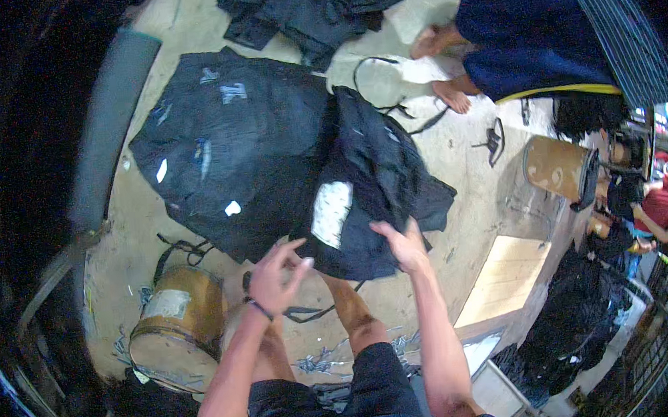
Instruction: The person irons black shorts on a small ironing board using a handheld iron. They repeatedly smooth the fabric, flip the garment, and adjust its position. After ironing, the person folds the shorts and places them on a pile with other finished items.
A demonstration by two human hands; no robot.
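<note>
A heap of dark cloth pieces [255, 144], perhaps garments, lies on the floor in front of me, with small light prints on some of them. On its right part a narrower dark bundle [376, 148] is folded over, and a white patch [332, 215] shows on it. My left hand [276, 278] is at the near edge of the heap, its fingers loosely bent and apart with nothing seen in them. Over the near right edge of the bundle is my right hand [404, 247], thumb and fingers spread; whether it touches the cloth I cannot tell.
A brown drum [178, 304] stands at left, another drum [559, 167] at right. Beyond the heap lies more dark cloth [322, 0]. Another person's bare feet [452, 96] are at upper right, near black straps [493, 143]. A wooden board [501, 277] lies at right.
</note>
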